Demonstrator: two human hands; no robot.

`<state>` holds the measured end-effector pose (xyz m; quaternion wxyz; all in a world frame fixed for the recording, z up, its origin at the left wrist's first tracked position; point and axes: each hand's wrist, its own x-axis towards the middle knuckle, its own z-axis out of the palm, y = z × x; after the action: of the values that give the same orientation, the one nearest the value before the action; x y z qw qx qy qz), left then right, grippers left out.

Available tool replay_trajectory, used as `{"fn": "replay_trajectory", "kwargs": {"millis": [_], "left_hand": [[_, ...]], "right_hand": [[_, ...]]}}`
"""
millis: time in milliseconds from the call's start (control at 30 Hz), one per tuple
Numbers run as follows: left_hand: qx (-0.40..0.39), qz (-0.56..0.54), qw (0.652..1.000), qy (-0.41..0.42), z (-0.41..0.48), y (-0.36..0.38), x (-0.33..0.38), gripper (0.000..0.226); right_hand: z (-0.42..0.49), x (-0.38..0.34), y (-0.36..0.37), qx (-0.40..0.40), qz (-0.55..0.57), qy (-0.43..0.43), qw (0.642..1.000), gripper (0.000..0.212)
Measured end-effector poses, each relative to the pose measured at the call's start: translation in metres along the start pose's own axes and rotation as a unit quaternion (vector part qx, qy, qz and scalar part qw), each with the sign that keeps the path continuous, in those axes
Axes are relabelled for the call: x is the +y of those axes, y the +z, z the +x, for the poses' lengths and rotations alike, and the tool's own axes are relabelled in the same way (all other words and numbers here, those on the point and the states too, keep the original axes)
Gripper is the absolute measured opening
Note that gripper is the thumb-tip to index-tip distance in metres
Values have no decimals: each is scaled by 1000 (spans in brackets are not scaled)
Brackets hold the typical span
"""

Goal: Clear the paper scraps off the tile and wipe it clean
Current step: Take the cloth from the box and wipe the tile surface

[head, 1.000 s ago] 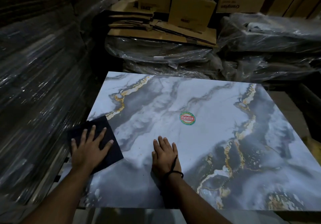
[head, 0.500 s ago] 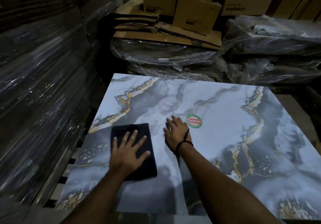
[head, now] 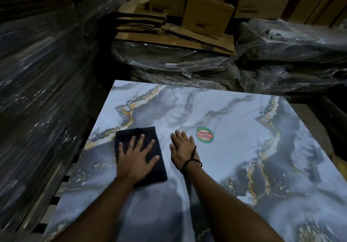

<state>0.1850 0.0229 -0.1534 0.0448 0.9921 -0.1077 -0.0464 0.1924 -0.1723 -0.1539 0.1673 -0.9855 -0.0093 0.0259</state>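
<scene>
A large marble-patterned tile [head: 234, 129] with grey, white and gold veins lies flat in front of me. A round green and red "Patelsa" sticker [head: 204, 135] sits near its middle. My left hand [head: 136, 156] presses flat, fingers spread, on a dark folded cloth [head: 131, 135] on the tile's left part. My right hand [head: 183, 147], a black cord on its wrist, rests flat on the tile just left of the sticker, holding nothing. I see no paper scraps on the tile.
Plastic-wrapped stacks [head: 37, 100] rise close along the left. Beyond the tile's far edge lie wrapped bundles [head: 178, 67], flattened cardboard [head: 169, 35] and upright cartons [head: 206, 14]. More wrapped goods [head: 291, 53] sit at the back right. Pallet slats [head: 62, 181] show at the tile's left edge.
My left hand has slid the cloth from the tile's left edge rightward and further onto the tile. My right hand has moved forward, up to the sticker.
</scene>
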Motion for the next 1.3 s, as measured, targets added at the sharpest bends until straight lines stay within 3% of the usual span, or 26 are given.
{"fn": "replay_trajectory", "kwargs": {"millis": [100,200,367,500,633,767,900,967,1067,1167,1233,1300], "left_hand": [[-13,5,999,47,5,4,33,71],[-10,5,999,48,16,3,12,72],[-3,-16,991,-135,31,-12,-94,76],[-15,-27,984,-178,33,-17,-100,71],[-3,-1,998,-67,41,-9,-41,72],[-25,0,998,57,47,5,28,64],[-9,-1,997,79,63,3,22,67],[2,2,1000,21,74,-1,-15,72],[5,-7,994,-111,82,-13,-70,74],[-16,-17,983,-184,85,-19,-83,72],[-20,-13,987,-159,89,-19,-63,70],[-19,-5,997,-76,88,-15,-30,70]], "right_hand": [[1,2,-3,6,13,-12,1000,50],[1,4,-1,13,7,-18,1000,49],[1,4,4,14,-5,-21,1000,52],[3,4,9,35,14,-17,999,55],[5,5,7,43,44,-7,998,51],[28,9,-4,155,64,-13,986,27],[66,22,-21,163,33,-11,986,28],[81,29,-22,130,12,-17,991,37],[94,29,-21,21,-25,-15,999,59],[105,18,-17,-28,-54,-25,998,56],[111,12,-16,-29,-73,-28,997,56],[116,12,-16,-20,-76,-10,997,56]]}}
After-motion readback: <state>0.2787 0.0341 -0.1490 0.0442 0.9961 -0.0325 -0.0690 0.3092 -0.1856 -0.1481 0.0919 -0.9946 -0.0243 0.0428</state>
